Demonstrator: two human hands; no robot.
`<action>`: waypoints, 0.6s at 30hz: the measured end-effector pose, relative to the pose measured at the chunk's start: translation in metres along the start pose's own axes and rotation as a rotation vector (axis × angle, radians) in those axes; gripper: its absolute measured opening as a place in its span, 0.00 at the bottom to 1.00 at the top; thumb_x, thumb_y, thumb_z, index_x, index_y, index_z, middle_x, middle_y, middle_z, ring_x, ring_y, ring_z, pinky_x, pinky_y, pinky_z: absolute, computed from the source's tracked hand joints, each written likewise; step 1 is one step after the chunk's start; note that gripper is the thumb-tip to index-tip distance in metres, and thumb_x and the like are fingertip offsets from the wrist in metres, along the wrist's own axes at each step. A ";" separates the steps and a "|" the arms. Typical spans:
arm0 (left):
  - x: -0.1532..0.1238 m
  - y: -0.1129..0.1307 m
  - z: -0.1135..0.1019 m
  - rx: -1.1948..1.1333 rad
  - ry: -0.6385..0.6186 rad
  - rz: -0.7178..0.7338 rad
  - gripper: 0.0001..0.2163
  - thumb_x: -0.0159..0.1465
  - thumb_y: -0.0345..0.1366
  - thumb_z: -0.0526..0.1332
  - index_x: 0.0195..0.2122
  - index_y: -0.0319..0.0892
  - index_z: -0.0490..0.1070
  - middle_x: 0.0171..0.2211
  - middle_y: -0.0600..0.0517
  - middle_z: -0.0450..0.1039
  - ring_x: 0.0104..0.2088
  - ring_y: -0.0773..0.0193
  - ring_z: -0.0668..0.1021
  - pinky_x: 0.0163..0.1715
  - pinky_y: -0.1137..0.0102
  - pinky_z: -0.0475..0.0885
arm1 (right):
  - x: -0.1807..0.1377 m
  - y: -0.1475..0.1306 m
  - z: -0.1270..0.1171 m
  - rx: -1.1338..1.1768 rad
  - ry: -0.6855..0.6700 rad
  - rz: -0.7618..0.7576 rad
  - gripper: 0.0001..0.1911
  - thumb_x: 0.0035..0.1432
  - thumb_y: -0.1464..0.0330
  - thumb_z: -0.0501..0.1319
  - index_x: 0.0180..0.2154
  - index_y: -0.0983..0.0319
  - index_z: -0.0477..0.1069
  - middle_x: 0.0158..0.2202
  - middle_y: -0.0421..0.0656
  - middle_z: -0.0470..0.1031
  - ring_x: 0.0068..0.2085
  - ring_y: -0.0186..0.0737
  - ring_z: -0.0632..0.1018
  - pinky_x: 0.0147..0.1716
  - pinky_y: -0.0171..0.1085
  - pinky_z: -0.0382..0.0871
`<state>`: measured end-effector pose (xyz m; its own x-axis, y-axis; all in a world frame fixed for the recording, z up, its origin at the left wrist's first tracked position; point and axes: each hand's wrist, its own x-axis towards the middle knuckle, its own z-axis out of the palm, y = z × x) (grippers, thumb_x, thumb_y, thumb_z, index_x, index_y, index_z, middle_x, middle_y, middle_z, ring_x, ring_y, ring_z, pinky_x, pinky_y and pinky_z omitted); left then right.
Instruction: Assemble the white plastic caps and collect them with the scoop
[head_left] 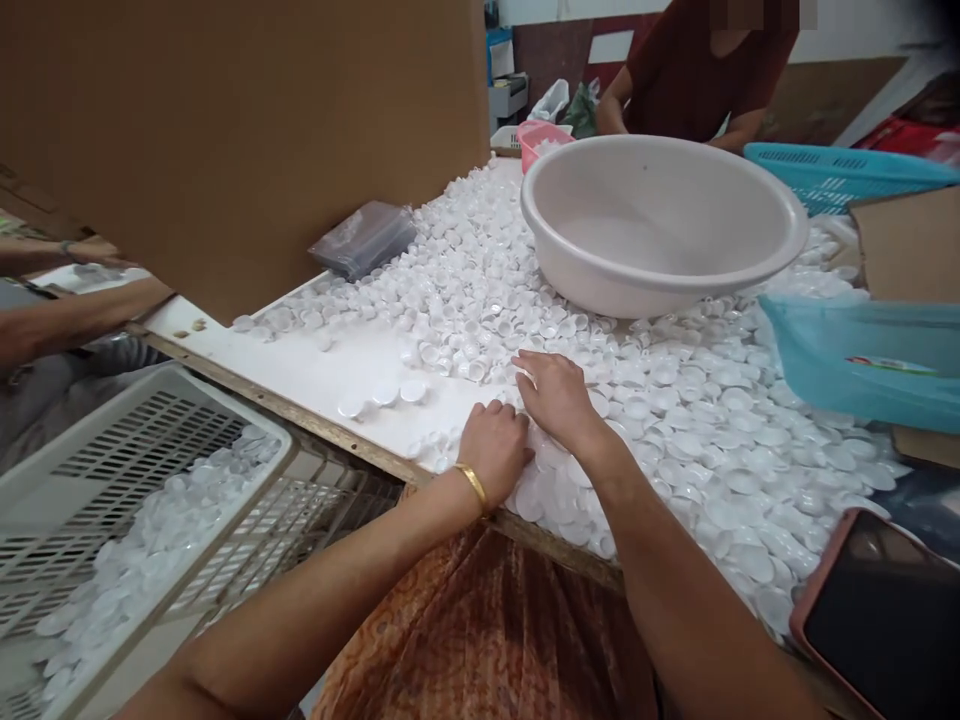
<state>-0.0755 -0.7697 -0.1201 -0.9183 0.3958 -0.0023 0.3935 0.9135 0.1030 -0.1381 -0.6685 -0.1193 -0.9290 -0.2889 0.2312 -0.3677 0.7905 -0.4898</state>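
Small round white plastic pieces (495, 325), shallow like caps or lids, are spread thickly over the white tabletop (315, 375). My left hand (495, 450), with a gold bangle at its wrist, rests near the table's front edge. Its fingers are curled in, and whatever lies inside them is hidden. Just right of it and farther forward, my right hand (556, 398) lies low over the pile, fingers stretched to the left and touching the pieces. Several caps (385, 394) stand in a short row on the bare surface left of my hands.
A large white basin (660, 285) sits on the pile. Blue baskets (847, 375) and a phone (885, 610) are at right. Cardboard (300, 120) stands at left above a white crate (247, 490) of pieces. Another person (705, 80) is across; someone's arms (82, 315) reach in left.
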 end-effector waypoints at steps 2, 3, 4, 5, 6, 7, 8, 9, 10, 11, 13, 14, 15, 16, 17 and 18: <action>0.005 0.001 0.003 -0.054 -0.014 -0.029 0.09 0.57 0.37 0.59 0.34 0.35 0.72 0.33 0.42 0.72 0.37 0.53 0.71 0.36 0.62 0.63 | -0.001 -0.003 0.000 0.071 -0.059 -0.045 0.17 0.57 0.72 0.51 0.47 0.63 0.70 0.51 0.45 0.69 0.53 0.41 0.67 0.53 0.42 0.58; 0.004 -0.002 0.003 -0.103 -0.016 -0.050 0.08 0.58 0.36 0.58 0.33 0.36 0.72 0.32 0.43 0.72 0.36 0.55 0.72 0.35 0.64 0.64 | -0.002 -0.004 0.000 0.117 -0.086 -0.056 0.17 0.57 0.72 0.52 0.47 0.63 0.70 0.51 0.44 0.70 0.52 0.40 0.68 0.52 0.40 0.59; 0.001 -0.007 0.001 -0.165 -0.014 -0.084 0.08 0.59 0.35 0.57 0.32 0.37 0.71 0.31 0.45 0.72 0.35 0.57 0.72 0.34 0.65 0.63 | -0.002 -0.004 -0.001 0.159 -0.111 -0.053 0.17 0.57 0.73 0.52 0.47 0.62 0.70 0.50 0.43 0.71 0.51 0.39 0.69 0.51 0.39 0.60; -0.002 -0.015 -0.002 -0.240 -0.005 -0.133 0.07 0.59 0.35 0.56 0.31 0.38 0.71 0.30 0.47 0.72 0.33 0.59 0.72 0.33 0.67 0.63 | -0.002 -0.004 -0.002 0.191 -0.135 -0.038 0.17 0.57 0.73 0.52 0.46 0.62 0.71 0.48 0.43 0.72 0.50 0.39 0.70 0.50 0.38 0.61; -0.007 -0.024 -0.005 -0.328 0.012 -0.200 0.07 0.59 0.36 0.56 0.30 0.40 0.71 0.28 0.49 0.72 0.31 0.61 0.72 0.31 0.68 0.63 | -0.003 -0.003 -0.003 0.207 -0.164 -0.020 0.16 0.57 0.73 0.52 0.45 0.61 0.72 0.46 0.42 0.73 0.48 0.38 0.71 0.48 0.38 0.62; -0.011 -0.037 -0.009 -0.424 0.028 -0.279 0.07 0.59 0.36 0.56 0.29 0.40 0.71 0.27 0.51 0.71 0.29 0.63 0.71 0.29 0.70 0.63 | -0.003 -0.003 -0.004 0.205 -0.200 -0.007 0.14 0.57 0.72 0.52 0.43 0.60 0.72 0.44 0.42 0.74 0.46 0.38 0.72 0.46 0.38 0.63; -0.016 -0.050 -0.013 -0.526 0.048 -0.368 0.07 0.58 0.38 0.57 0.28 0.40 0.70 0.25 0.52 0.71 0.26 0.65 0.70 0.27 0.71 0.62 | -0.004 -0.004 -0.005 0.184 -0.238 -0.006 0.13 0.57 0.71 0.54 0.42 0.58 0.73 0.42 0.42 0.74 0.44 0.39 0.73 0.44 0.38 0.64; -0.020 -0.065 -0.015 -0.631 0.072 -0.461 0.08 0.57 0.39 0.58 0.28 0.40 0.70 0.23 0.54 0.70 0.24 0.66 0.69 0.25 0.72 0.61 | -0.005 -0.005 -0.005 0.147 -0.275 -0.023 0.11 0.56 0.69 0.56 0.40 0.57 0.74 0.41 0.42 0.74 0.43 0.40 0.72 0.42 0.39 0.64; -0.023 -0.078 -0.017 -0.722 0.092 -0.522 0.08 0.55 0.39 0.59 0.28 0.40 0.70 0.22 0.54 0.69 0.23 0.67 0.68 0.24 0.73 0.61 | -0.007 -0.007 -0.004 0.098 -0.305 -0.058 0.10 0.55 0.67 0.58 0.40 0.56 0.74 0.40 0.42 0.74 0.43 0.41 0.71 0.41 0.40 0.63; -0.026 -0.090 -0.018 -0.794 0.130 -0.560 0.08 0.54 0.39 0.59 0.27 0.39 0.70 0.21 0.55 0.68 0.23 0.68 0.68 0.24 0.74 0.60 | -0.008 -0.011 -0.003 0.044 -0.324 -0.103 0.11 0.53 0.66 0.61 0.40 0.55 0.73 0.40 0.42 0.72 0.44 0.42 0.70 0.41 0.41 0.62; -0.029 -0.106 -0.018 -0.898 0.149 -0.579 0.08 0.52 0.39 0.60 0.26 0.38 0.70 0.21 0.56 0.67 0.22 0.70 0.67 0.23 0.75 0.59 | -0.012 -0.019 0.001 -0.064 -0.332 -0.180 0.14 0.49 0.66 0.64 0.41 0.55 0.72 0.41 0.43 0.70 0.46 0.45 0.67 0.43 0.44 0.59; -0.029 -0.109 -0.017 -0.934 0.139 -0.567 0.09 0.51 0.39 0.60 0.26 0.38 0.70 0.20 0.56 0.67 0.22 0.70 0.66 0.23 0.75 0.59 | -0.013 -0.023 0.003 -0.106 -0.330 -0.203 0.14 0.49 0.66 0.64 0.41 0.56 0.72 0.42 0.43 0.69 0.47 0.45 0.66 0.44 0.44 0.58; -0.029 -0.108 -0.016 -0.962 0.115 -0.546 0.09 0.51 0.39 0.60 0.25 0.38 0.70 0.20 0.57 0.66 0.22 0.71 0.65 0.22 0.75 0.58 | -0.014 -0.027 0.007 -0.137 -0.324 -0.214 0.14 0.49 0.66 0.64 0.41 0.56 0.72 0.42 0.44 0.68 0.47 0.45 0.65 0.43 0.44 0.57; -0.027 -0.107 -0.016 -0.978 0.089 -0.522 0.09 0.50 0.39 0.60 0.25 0.38 0.70 0.19 0.57 0.65 0.21 0.71 0.65 0.22 0.75 0.58 | -0.015 -0.030 0.010 -0.158 -0.313 -0.216 0.13 0.50 0.66 0.64 0.40 0.56 0.72 0.42 0.44 0.68 0.47 0.45 0.64 0.43 0.44 0.56; -0.025 -0.104 -0.015 -0.983 0.068 -0.499 0.09 0.50 0.39 0.60 0.24 0.37 0.70 0.19 0.57 0.65 0.21 0.71 0.64 0.22 0.76 0.57 | -0.015 -0.031 0.014 -0.171 -0.296 -0.216 0.12 0.50 0.65 0.63 0.39 0.57 0.73 0.42 0.44 0.68 0.47 0.45 0.64 0.42 0.43 0.56; -0.023 -0.100 -0.015 -0.979 0.051 -0.480 0.09 0.50 0.39 0.60 0.24 0.37 0.70 0.19 0.57 0.65 0.21 0.71 0.64 0.22 0.76 0.58 | -0.015 -0.032 0.018 -0.180 -0.275 -0.213 0.11 0.50 0.64 0.63 0.39 0.57 0.73 0.41 0.44 0.67 0.46 0.45 0.64 0.41 0.42 0.55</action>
<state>-0.0947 -0.8719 -0.1153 -0.9766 -0.0065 -0.2148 -0.1901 0.4922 0.8495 -0.1129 -0.6993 -0.1223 -0.8179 -0.5716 0.0657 -0.5632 0.7720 -0.2945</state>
